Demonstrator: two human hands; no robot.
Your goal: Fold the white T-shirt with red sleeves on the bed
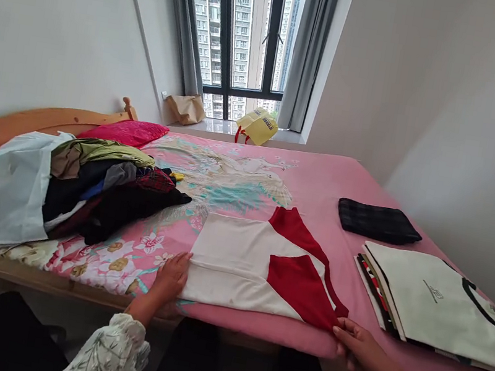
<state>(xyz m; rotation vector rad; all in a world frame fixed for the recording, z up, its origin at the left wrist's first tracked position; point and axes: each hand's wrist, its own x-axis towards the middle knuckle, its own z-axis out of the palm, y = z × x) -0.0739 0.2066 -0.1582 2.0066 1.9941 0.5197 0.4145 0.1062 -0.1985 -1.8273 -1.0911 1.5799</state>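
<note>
A white shirt with red sleeves [231, 255] lies flat on the bed in front of me, its hem to the left and its neck end to the right. At the near corner of the hem is my left hand [173, 277], closed on the cloth's edge. My right hand [356, 344] pinches the red cloth at the shirt's near right end between thumb and fingers. One red sleeve [293, 277] is folded in over the body. The other red sleeve [291, 221] reaches past the far edge.
To the left, a white bag [7, 188] spills a heap of clothes [119, 190]. On the right lie a folded dark checked cloth [377, 222] and a stack of flat garments [428, 289]. A yellow bag [258, 126] and a brown paper bag [187, 109] rest by the window.
</note>
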